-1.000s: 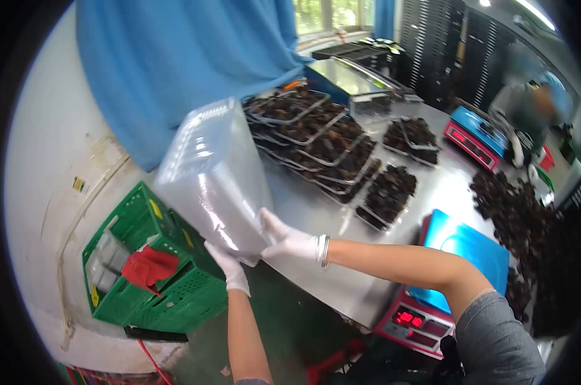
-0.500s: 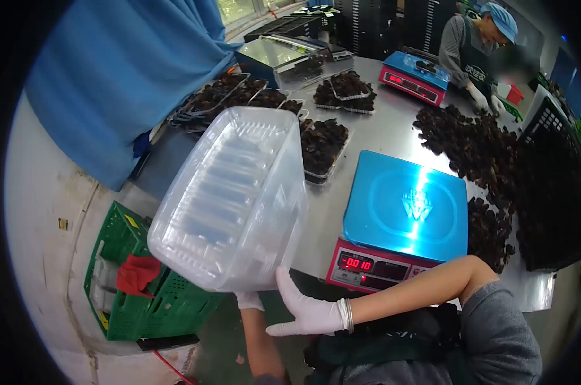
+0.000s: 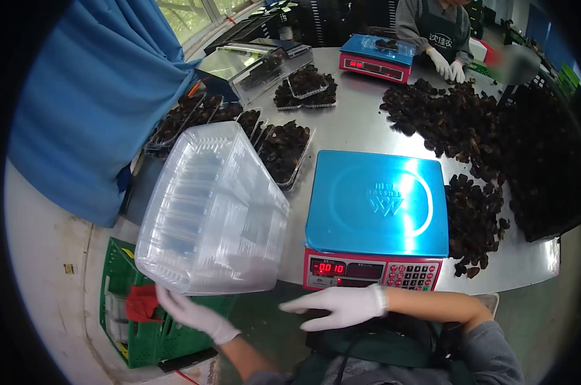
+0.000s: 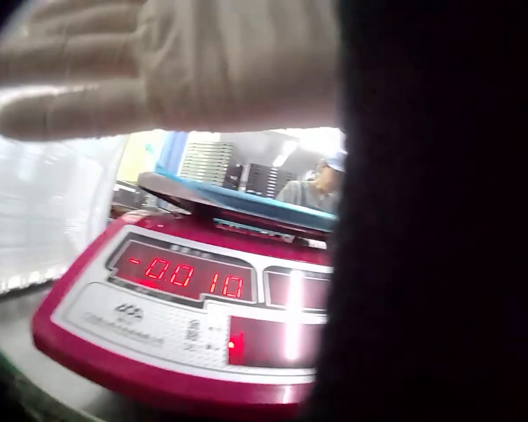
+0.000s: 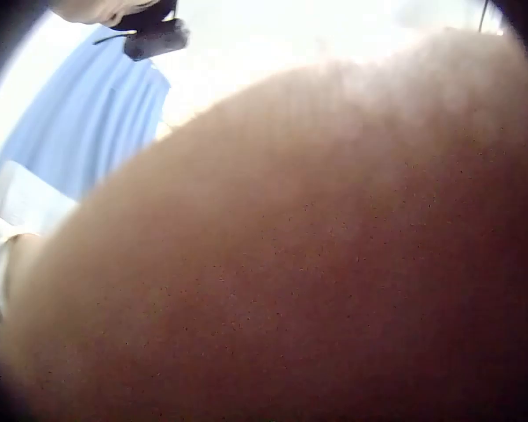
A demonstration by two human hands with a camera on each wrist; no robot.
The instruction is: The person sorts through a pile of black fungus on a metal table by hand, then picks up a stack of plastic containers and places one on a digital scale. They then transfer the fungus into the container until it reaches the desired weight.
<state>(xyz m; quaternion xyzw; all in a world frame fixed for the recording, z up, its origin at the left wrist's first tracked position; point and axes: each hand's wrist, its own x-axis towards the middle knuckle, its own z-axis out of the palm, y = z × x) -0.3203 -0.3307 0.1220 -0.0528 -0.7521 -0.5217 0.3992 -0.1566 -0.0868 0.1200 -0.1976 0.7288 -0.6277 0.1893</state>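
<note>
A tall nested stack of clear plastic trays (image 3: 239,221) leans at the table's near left edge in the head view, open side toward the upper left. My white-gloved left hand (image 3: 194,314) reaches to its lower left corner, fingers extended and fingertips partly behind the rim. Between the stack and my body, my white-gloved right hand (image 3: 338,307) hovers with loosely straight fingers and holds nothing. Just beyond it stands a red scale (image 3: 374,269) with a blue pan (image 3: 377,205), its display at -0.010. A forearm fills most of the right wrist view.
Filled trays (image 3: 284,151) of dark pieces stand behind the stack. A loose dark heap (image 3: 457,122) covers the table's right side beside a black crate (image 3: 550,160). Another person works at the far side by a second scale (image 3: 377,58). Green crates (image 3: 168,340) stand lower left.
The tray stack has swung from over the floor to the table's edge, left of the scale. My right hand has come off it and moved right. The head view has turned rightward.
</note>
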